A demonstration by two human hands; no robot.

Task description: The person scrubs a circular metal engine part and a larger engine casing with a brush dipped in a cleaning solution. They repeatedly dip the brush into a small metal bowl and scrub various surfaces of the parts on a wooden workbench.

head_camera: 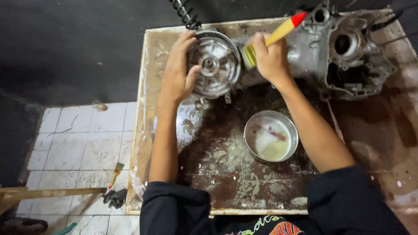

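the right hand [271,58] is clamped on a wooden-handled paintbrush [278,34], bristles at the edge of the round metal drum [214,64]. the left hand [178,72] lies spread against that drum, steadying it. just behind the right hand sits the grey engine casing [344,52], still grimy, so cleaning looks partway. nearer the body, a steel bowl [271,135] with pale liquid stands on the stained table [226,178].

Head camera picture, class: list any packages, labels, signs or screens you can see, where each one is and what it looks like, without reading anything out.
No packages, labels, signs or screens show.
Nearest thing: a colourful print on the person's dark shirt, bottom edge, green and orange shapes, partly cut off.
The paintbrush in the right hand is plain wood with a red tip.
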